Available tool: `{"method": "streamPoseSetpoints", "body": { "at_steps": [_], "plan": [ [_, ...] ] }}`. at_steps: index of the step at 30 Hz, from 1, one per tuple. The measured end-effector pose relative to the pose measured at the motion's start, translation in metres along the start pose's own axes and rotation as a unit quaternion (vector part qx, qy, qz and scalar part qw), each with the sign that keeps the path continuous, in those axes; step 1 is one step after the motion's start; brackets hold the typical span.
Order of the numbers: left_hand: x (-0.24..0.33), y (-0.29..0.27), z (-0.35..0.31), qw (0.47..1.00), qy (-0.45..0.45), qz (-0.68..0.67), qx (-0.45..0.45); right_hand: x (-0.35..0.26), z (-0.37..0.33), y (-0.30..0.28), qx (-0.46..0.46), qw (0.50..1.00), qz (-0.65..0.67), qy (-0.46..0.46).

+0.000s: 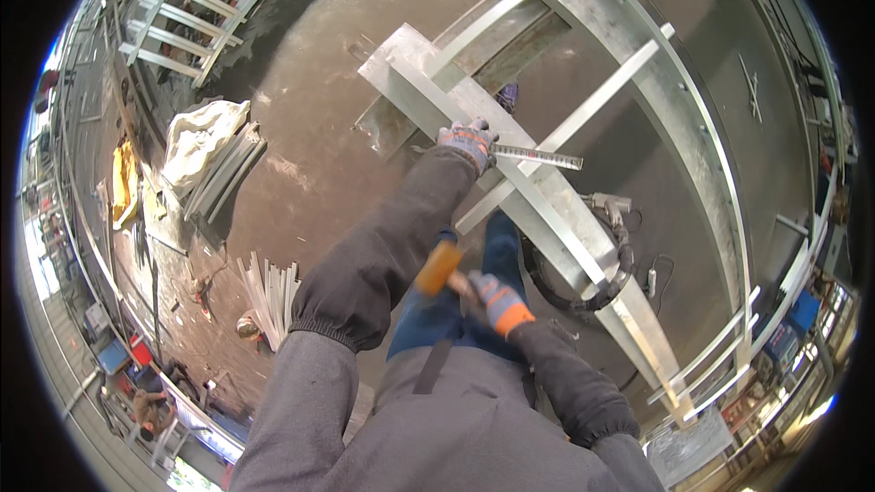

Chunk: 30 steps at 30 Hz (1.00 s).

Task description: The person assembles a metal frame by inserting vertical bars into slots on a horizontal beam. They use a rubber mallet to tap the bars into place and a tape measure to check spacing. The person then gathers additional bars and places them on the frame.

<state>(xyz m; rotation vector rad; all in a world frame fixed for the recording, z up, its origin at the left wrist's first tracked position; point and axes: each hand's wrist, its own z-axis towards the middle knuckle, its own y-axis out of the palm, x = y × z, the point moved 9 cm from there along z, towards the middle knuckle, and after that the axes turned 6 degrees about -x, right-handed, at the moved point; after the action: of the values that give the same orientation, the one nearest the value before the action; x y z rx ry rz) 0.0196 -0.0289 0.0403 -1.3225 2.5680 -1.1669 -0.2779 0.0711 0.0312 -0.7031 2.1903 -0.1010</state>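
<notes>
My left hand (469, 142), in a grey and orange glove, is closed on a tape measure. Its pale marked blade (538, 158) reaches out to the right across a long grey metal beam (570, 208). Lower down and closer to my body, my right hand (499, 302) grips a mallet with a yellow-orange head (439, 269). The mallet is blurred and points left, over my thigh, apart from the beam. A thin metal crossbar (602, 96) slants over the beam just right of my left hand.
A large curved metal rail (702, 137) sweeps along the right. Dark coiled hose (547, 290) loops round the beam beside a grey power tool (609, 201). To the left lie a pale sack (202, 141) and loose metal strips (270, 296). A person (150, 408) is at the far lower left.
</notes>
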Motion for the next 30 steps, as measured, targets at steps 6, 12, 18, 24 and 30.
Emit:
{"method": "streamPoseSetpoints", "body": {
  "at_steps": [6, 12, 18, 24, 30],
  "plan": [
    [-0.004, -0.001, 0.004, 0.999, 0.027, 0.020, 0.026, -0.052, 0.015, 0.040, 0.161, 0.982, 0.071, 0.064],
    [-0.001, -0.001, 0.017, 0.992, 0.056, 0.039, 0.105, -0.043, 0.023, 0.027, -0.201, 0.968, 0.111, 0.104],
    [-0.005, 0.003, 0.015, 0.996, 0.067, 0.019, 0.052, -0.076, 0.015, 0.050, -0.040, 0.999, -0.004, 0.019],
    [-0.004, -0.003, 0.011, 0.995, 0.088, 0.016, 0.045, -0.064, -0.007, 0.057, 0.085, 0.995, -0.049, 0.023],
    [-0.002, -0.002, 0.011, 0.995, 0.091, 0.028, 0.033, -0.082, 0.009, 0.077, -0.090, 0.985, -0.130, -0.070]
  ]
}}
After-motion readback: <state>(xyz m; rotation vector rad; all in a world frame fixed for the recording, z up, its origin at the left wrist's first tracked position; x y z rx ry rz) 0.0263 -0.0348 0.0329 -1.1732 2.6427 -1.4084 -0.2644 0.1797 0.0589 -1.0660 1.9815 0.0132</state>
